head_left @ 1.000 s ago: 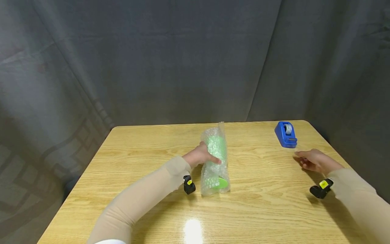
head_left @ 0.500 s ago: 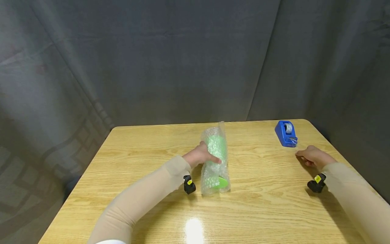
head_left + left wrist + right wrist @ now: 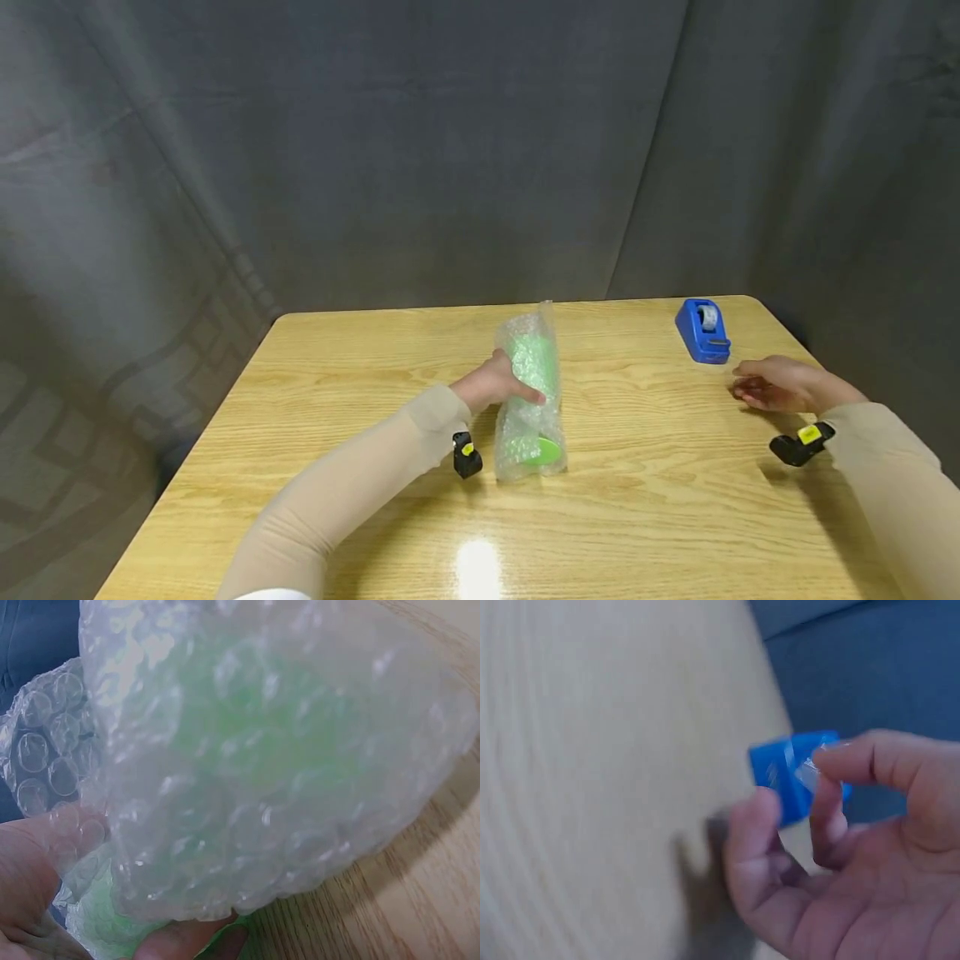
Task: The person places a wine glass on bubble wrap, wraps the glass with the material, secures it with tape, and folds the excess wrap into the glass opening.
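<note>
In the head view, a bundle of clear bubble wrap [image 3: 517, 442] lies on the table, wrapped round a green cylinder-like thing [image 3: 536, 358] whose exact kind is veiled by the wrap. My left hand [image 3: 500, 383] grips the bundle at its middle, the thumb across its top. The left wrist view has the bubble wrap [image 3: 255, 787] close up, with part of the left hand [image 3: 34, 877] round it. My right hand [image 3: 780, 384] is held just in front of the blue tape dispenser [image 3: 702, 332]. Its thumb and forefinger pinch a small piece of clear tape [image 3: 808, 775].
The wooden table [image 3: 360, 358] has rounded far corners. Beyond it hangs a dark grey curtain [image 3: 465, 167], which also runs along both sides. The tape dispenser stands near the table's far right corner.
The right hand has turned and drawn slightly right, away from the dispenser, with its other fingers spreading. The left hand and the bubble-wrapped bundle stay where they were.
</note>
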